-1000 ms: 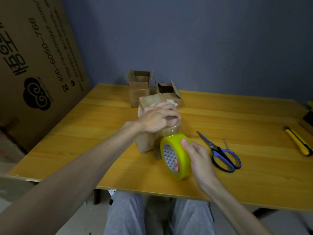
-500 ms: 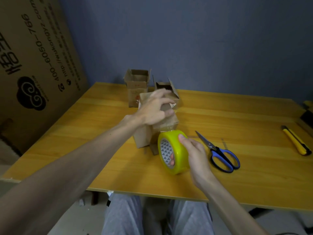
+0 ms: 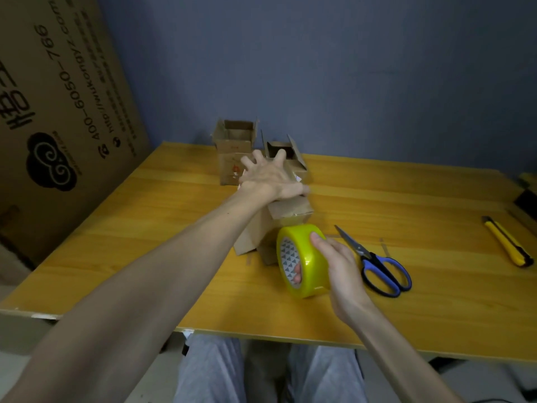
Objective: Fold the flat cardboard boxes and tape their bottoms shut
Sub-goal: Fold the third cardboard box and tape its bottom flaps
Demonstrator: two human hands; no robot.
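Observation:
A small brown cardboard box (image 3: 263, 228) stands mid-table with its closed flaps on top. My left hand (image 3: 268, 177) lies flat on that top, fingers spread and pointing away from me, hiding most of the flaps. My right hand (image 3: 338, 261) grips a yellow-green tape roll (image 3: 305, 260) held on edge against the box's near side, fingers through its core. Whether a strip of tape runs from roll to box I cannot tell.
Two folded boxes, one tall (image 3: 234, 146) and one lower (image 3: 283, 151), stand open-topped at the table's back edge. Blue-handled scissors (image 3: 377, 264) lie right of the roll. A yellow utility knife (image 3: 505, 244) rests far right. A large printed carton (image 3: 55, 97) leans at the left.
My left hand has slid from the box's near top edge toward the far side, opening flat. The tape roll has risen slightly and stays against the box.

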